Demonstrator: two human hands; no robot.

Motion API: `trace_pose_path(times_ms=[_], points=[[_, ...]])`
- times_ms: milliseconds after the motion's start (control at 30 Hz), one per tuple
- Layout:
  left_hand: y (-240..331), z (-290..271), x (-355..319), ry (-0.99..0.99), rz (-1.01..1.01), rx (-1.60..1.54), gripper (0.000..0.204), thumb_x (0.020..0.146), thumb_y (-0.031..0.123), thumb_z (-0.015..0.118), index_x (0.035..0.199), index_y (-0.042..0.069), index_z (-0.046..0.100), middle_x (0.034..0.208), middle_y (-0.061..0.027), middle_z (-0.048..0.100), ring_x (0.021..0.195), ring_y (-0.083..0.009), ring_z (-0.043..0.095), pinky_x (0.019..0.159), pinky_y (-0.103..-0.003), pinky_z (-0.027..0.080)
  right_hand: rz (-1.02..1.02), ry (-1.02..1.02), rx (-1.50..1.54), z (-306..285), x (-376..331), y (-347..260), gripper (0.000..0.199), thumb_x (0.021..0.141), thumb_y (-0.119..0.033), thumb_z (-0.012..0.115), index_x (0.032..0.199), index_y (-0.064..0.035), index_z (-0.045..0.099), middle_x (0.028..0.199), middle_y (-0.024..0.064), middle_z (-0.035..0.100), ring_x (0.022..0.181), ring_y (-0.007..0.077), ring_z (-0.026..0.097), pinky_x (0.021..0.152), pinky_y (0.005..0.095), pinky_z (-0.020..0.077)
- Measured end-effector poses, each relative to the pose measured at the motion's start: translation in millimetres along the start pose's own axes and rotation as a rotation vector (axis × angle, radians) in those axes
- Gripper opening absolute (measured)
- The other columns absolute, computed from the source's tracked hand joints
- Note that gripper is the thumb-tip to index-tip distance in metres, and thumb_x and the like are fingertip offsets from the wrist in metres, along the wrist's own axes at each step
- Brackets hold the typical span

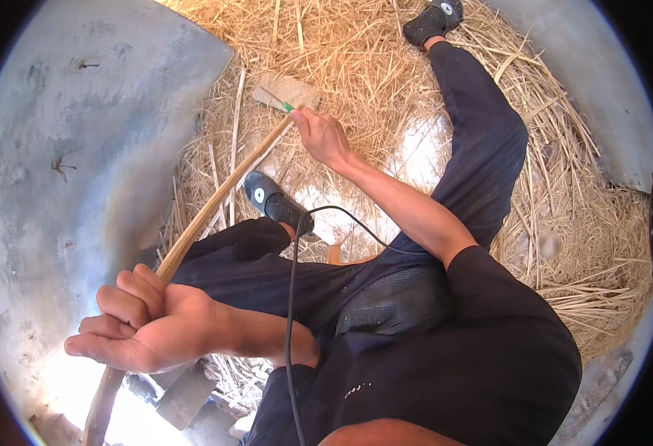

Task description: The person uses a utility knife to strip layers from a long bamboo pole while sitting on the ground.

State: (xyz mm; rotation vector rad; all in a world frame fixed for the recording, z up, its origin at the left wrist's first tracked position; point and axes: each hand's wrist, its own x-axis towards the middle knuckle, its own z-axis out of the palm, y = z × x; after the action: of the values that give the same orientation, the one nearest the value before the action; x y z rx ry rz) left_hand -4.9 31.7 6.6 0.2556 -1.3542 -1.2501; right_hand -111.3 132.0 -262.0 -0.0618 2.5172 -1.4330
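My left hand is closed in a fist around a long pale wooden or bamboo pole. The pole slants from the lower left up to the middle. At its far end, my right hand is closed with thumb and fingers pinched on a small green-handled tool. A thin, narrow blade-like part points up and left from the green handle; its exact kind is too small to tell. Just beyond lies a flat tan-grey block. Whether the right hand also grips the pole's end is hidden.
Loose straw covers the ground, with longer strips at right. A grey wall stands at left. My shod feet rest on the ground, legs spread. A black cable crosses my lap. A metal blade-like piece lies low left.
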Motion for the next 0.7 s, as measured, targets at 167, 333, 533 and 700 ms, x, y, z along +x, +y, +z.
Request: trace_pose_path(times_ms=[167,333,533,700], points=[[4,1,-4,-0.002,-0.055,-0.005,0.049,0.101,0.03,0.036,0.059,0.02,0.014,0.05,0.0055,0.011,0.046,-0.0072,0.007,0.044,-0.024,0.008,0.279,-0.209,-0.353,32,3,95,0.04,0.098,-0.027,0.034,0.112,-0.0034,0.063,0.11,0.019,0.063,0.096,0.034,0.063,0.079,0.045,0.0513],[1,-1,-1,0.008,-0.031,0.001,0.049,0.101,0.03,0.037,0.059,0.02,0.013,0.05,0.0051,0.011,0.046,-0.0077,0.007,0.044,-0.025,0.008,0.411,-0.122,-0.282,54,6,152,0.052,0.096,-0.041,0.036,0.108,0.0019,0.062,0.106,0.0247,0.06,0.091,0.0375,0.062,0.083,0.0485,0.0476],[-4,-6,8,0.023,-0.032,0.023,0.05,0.101,0.03,0.037,0.059,0.02,0.013,0.05,0.0045,0.011,0.047,-0.0086,0.006,0.045,-0.026,0.007,0.165,-0.042,-0.06,21,6,88,0.042,0.099,-0.034,0.038,0.113,0.004,0.048,0.06,0.0109,0.053,0.052,0.022,0.053,0.052,0.0421,0.0444],[-4,-18,11,-0.079,-0.053,-0.062,0.05,0.1,0.031,0.036,0.056,0.02,0.013,0.048,0.005,0.011,0.045,-0.0077,0.005,0.043,-0.026,0.006,-0.09,-0.156,0.047,-16,-33,6,0.03,0.101,-0.026,0.034,0.115,-0.0005,0.044,0.054,0.0041,0.043,0.042,0.017,0.04,0.041,0.0375,0.0366]])
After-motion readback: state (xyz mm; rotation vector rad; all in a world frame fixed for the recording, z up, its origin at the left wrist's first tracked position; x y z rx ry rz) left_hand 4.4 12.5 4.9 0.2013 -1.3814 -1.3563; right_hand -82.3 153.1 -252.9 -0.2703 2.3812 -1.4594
